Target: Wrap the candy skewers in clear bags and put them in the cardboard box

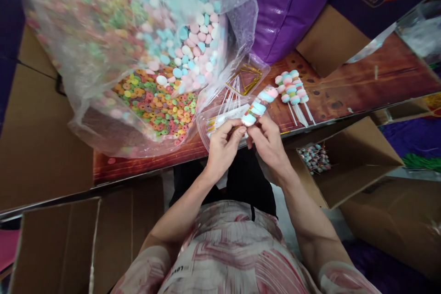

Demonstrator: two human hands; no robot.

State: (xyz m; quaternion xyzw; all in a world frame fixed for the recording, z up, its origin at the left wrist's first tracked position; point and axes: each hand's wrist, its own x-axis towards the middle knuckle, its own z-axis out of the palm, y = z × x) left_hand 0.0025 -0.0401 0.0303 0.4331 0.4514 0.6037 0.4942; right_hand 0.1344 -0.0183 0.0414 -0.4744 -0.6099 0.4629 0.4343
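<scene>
Over the woodgrain table (396, 64), left hand (221, 148) and right hand (271, 143) pinch a candy skewer (259, 107) low, where hard squeezing could dent it.

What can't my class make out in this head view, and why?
In the head view:
Lower end of the candy skewer: behind the left hand and right hand.
Upper-left candies in the clear bag: blurred by cloudy plastic.
Top of the purple bag: cut off by the upper edge.
Pieces in the cardboard box: too small and blurred.

Plastic bag (239, 23) blocks left, purple sack (285, 7) ahead; tabletop (344, 85) passable right of marshmallow sticks (293, 88).
</scene>
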